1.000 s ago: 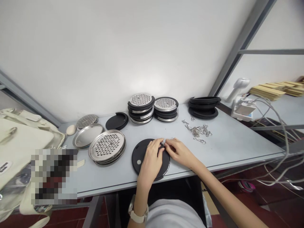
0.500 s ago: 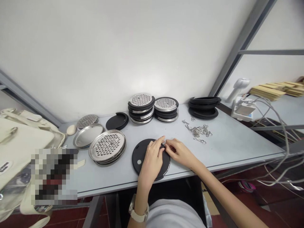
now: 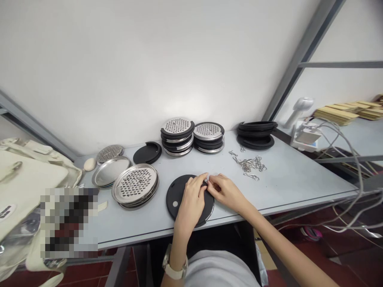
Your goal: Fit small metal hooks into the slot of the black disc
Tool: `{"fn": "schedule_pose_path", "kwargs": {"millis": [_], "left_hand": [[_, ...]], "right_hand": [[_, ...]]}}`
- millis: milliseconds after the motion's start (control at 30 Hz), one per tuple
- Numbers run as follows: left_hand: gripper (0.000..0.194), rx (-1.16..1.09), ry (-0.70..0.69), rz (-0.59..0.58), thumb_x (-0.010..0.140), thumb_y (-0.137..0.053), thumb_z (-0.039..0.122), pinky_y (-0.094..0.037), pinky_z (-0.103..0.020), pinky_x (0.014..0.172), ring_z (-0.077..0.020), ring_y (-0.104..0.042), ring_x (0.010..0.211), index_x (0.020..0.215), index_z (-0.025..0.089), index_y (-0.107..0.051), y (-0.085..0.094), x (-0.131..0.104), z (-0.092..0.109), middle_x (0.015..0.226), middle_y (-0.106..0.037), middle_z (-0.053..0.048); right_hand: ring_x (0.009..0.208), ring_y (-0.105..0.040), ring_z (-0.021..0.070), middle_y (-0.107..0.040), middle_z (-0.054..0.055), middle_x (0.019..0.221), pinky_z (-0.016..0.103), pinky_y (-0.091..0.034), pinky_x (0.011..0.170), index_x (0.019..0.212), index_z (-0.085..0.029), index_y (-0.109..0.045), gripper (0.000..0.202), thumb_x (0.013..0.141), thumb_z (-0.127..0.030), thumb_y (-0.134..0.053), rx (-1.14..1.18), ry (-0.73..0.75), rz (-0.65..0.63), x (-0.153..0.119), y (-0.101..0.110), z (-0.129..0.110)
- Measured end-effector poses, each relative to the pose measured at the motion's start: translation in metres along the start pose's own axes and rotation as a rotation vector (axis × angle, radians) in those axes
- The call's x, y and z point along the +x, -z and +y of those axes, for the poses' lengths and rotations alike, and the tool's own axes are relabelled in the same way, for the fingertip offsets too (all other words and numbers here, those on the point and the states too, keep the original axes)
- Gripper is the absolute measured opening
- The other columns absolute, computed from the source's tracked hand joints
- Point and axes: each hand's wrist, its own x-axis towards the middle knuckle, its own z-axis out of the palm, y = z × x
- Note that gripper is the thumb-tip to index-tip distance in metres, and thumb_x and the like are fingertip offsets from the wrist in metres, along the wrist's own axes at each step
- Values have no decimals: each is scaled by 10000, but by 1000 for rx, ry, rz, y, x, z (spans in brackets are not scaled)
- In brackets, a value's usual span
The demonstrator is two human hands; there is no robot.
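A black round cover (image 3: 176,191) with a pale dot lies near the table's front edge. My left hand (image 3: 191,201) rests across it, fingers closed along its upper right part and thumb bent in. At the cover's upper right rim, my right hand (image 3: 224,190) pinches a small metal clip (image 3: 206,180), mostly hidden by the fingertips. The fingers of both hands almost meet there. To the right lies a loose pile of metal snap hooks (image 3: 249,164). Left of the cover stands a stack of round metal grater discs (image 3: 134,183).
Grater discs in black holders form two stacks (image 3: 178,137) (image 3: 209,137) by the wall. Black rings (image 3: 256,139) are piled at the back right. A black holder (image 3: 143,153) and plain metal discs (image 3: 110,171) lie left. A cream bag (image 3: 32,171), scanner (image 3: 302,105) and cables (image 3: 353,147) flank the table.
Both hands stay at the cover's upper right rim, with only a slight shift of the right fingertips. The view has moved very slightly.
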Motion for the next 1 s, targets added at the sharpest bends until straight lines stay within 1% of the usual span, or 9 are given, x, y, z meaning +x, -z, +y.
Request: {"fn": "schedule_pose_path", "kwargs": {"millis": [233,367,467,567,667,833,1000], "left_hand": [[373,4,-19,-1,909,-391,88,-355,-432,1052,-189,-523,1127,1220,255,-513,0,1,-2,1223,-584,-30],[370,30,3,1,912,-387,88,-399,-419,997,-203,-517,1102,1210,263,-520,0,1,-2,1153,-622,-21],[363,15,25,11,915,-398,99,-412,-406,987,-200,-521,1111,1220,264,-504,1,1,-1,1150,-615,-23],[341,-45,61,24,919,-412,117,-453,-352,944,-176,-562,1069,1217,262,-494,3,1,2,1204,-559,-37],[320,-74,100,17,922,-416,125,-475,-317,901,-157,-581,1031,1201,264,-487,5,1,5,1193,-530,-36],[294,-64,102,7,922,-419,125,-468,-326,910,-160,-572,1042,1172,267,-482,7,0,7,1158,-523,-28],[322,-86,51,-69,910,-441,123,-463,-342,937,-167,-563,1049,1191,275,-475,7,-2,7,1186,-509,-35]], "right_hand": [[569,-416,133,-425,-41,553,253,-340,610,644,-213,-334,256,879,-217,-434,24,-7,16,0,1,-1],[571,-409,120,-399,-45,560,233,-326,569,636,-211,-320,269,881,-235,-425,110,-96,81,0,4,-1],[522,-366,105,-355,-54,549,229,-293,520,627,-211,-310,302,907,-288,-394,158,-143,61,1,6,-1],[540,-381,107,-376,-49,566,233,-299,539,645,-208,-334,295,922,-301,-375,154,-130,64,2,7,-3],[530,-381,105,-372,-54,569,235,-296,539,667,-209,-339,288,938,-306,-357,165,-140,55,2,8,-4],[552,-412,114,-404,-49,585,237,-316,562,692,-211,-361,285,959,-306,-337,155,-114,23,2,7,-3],[618,-472,138,-500,-20,636,257,-358,638,726,-206,-427,259,962,-256,-335,82,-29,-27,3,6,-2]]}}
